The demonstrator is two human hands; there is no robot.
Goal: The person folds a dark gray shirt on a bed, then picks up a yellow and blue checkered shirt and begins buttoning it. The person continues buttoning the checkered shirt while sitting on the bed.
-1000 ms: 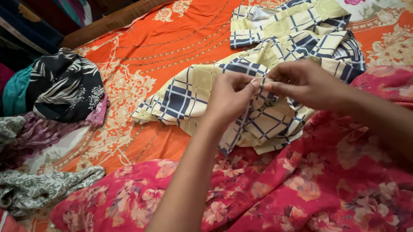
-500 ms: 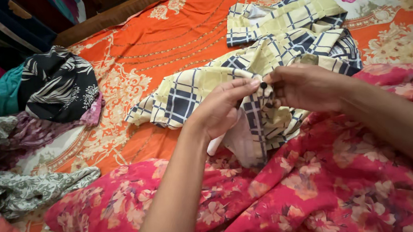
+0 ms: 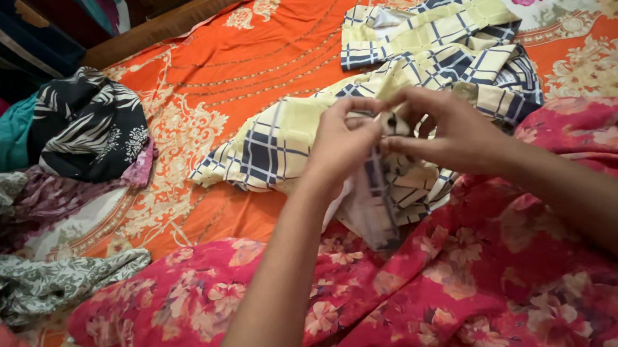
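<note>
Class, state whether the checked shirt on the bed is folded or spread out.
Neither: the checked shirt lies crumpled in loose heaps, with both hands pinching one edge.

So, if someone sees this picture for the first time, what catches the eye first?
First, the two hands at the centre: the left hand and right hand pinch the front edge of a yellow and navy checked shirt, which spreads over the orange patterned bedsheet. Next, the bright pink floral cloth fills the foreground. At the left edge lies a pile of clothes, topped by a black and white leaf-print garment.

shirt: cream/navy check | bedsheet: orange floral | cloth: pink floral
</note>
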